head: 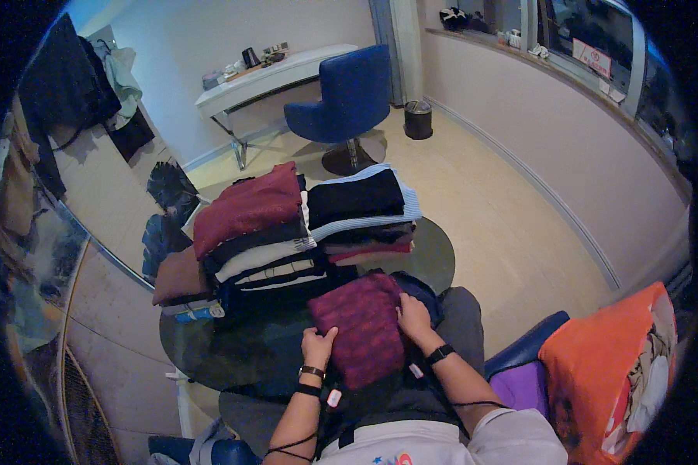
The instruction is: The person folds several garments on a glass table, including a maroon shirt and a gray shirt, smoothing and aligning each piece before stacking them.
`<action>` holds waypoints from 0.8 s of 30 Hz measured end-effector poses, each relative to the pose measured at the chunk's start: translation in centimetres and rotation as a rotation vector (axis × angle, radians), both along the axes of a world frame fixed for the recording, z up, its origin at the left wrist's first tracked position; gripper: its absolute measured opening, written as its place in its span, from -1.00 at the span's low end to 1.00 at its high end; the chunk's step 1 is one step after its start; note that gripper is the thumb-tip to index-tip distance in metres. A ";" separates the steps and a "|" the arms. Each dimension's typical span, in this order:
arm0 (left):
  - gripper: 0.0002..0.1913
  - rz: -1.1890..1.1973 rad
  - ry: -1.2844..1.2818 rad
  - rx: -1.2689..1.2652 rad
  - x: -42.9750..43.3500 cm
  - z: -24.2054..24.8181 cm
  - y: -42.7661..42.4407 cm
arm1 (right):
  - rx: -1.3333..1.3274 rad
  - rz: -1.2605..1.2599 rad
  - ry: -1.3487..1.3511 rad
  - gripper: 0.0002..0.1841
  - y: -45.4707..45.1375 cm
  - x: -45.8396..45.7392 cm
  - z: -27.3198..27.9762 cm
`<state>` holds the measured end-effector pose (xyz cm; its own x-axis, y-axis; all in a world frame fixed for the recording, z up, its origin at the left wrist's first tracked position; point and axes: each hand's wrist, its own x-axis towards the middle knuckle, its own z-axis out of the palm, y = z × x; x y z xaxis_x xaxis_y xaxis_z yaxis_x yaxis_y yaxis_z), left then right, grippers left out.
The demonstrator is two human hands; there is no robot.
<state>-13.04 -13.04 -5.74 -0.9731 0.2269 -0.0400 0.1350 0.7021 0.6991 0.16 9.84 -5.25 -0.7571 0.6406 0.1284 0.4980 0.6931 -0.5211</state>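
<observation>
A folded dark red patterned garment (360,331) lies before me, over my lap and the edge of the round dark glass table (238,363). My left hand (318,349) grips its left edge with thumb and fingers. At its upper right edge, my right hand (413,317) holds the cloth. Dark cloth (421,293) shows just behind the right hand. Beyond stand a stack of folded clothes topped by a maroon one (250,203) and a stack with a black folded garment (358,200) near its top. A brown folded garment (180,276) rests at the left.
At my right are an orange bag (593,354) filled with cloth and a purple item (520,386) on a blue seat. A blue swivel chair (355,93), a white desk (227,96) and a small bin (418,121) stand further off. Clothes hang at the upper left.
</observation>
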 end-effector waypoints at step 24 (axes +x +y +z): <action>-0.41 -0.974 0.447 -0.057 4.4 17.5 2.6 | -1.999 0.502 0.867 -0.24 -3.7 -2.5 10.4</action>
